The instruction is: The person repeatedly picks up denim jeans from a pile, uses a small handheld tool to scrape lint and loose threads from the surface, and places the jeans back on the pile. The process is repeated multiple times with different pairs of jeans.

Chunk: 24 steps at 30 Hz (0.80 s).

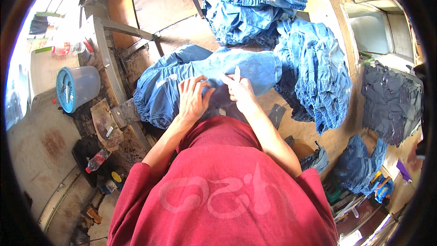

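Observation:
A pair of blue denim jeans [261, 66] lies spread crosswise in front of me, its gathered end to the left. My left hand [193, 99] rests on the near side of the cloth, its fingers apart and slightly bent, gripping nothing that I can see. Closed around a short white stick-like tool [237, 74], my right hand [242, 93] is over the middle of the jeans. The tool's upper end sticks out above the fingers; its lower end is hidden, so I cannot tell its exact kind.
Beyond the jeans rises a tall denim pile [255, 4], with another denim stack [314, 70] at the right. Dark garments [391, 102] lie farther right. On the left are a clear bucket with a blue rim [86, 86], a wooden frame [109, 59] and a plastic bottle [98, 160].

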Each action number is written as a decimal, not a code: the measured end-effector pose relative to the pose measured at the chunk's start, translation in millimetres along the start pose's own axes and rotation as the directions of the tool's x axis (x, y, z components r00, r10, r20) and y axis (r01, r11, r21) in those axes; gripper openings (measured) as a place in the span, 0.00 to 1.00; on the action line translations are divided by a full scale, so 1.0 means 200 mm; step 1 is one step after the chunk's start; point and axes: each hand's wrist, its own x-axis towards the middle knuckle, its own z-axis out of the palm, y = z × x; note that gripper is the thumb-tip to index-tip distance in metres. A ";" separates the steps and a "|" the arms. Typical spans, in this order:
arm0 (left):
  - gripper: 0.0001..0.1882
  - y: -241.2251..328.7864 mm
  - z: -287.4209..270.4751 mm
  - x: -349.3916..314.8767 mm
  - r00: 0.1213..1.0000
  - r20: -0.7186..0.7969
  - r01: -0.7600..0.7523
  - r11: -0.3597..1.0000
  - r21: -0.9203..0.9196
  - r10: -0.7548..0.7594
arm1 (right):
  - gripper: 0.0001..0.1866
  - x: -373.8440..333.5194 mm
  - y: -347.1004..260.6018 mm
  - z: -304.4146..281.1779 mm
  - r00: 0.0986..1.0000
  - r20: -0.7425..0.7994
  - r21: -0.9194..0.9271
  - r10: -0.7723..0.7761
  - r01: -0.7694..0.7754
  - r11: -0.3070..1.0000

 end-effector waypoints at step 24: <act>0.08 0.00 -0.01 0.08 0.944 0.222 0.304 0.907 -0.291 -0.245 | 0.13 0.01 0.00 -0.19 0.995 0.095 0.136 -0.008 -0.005 0.991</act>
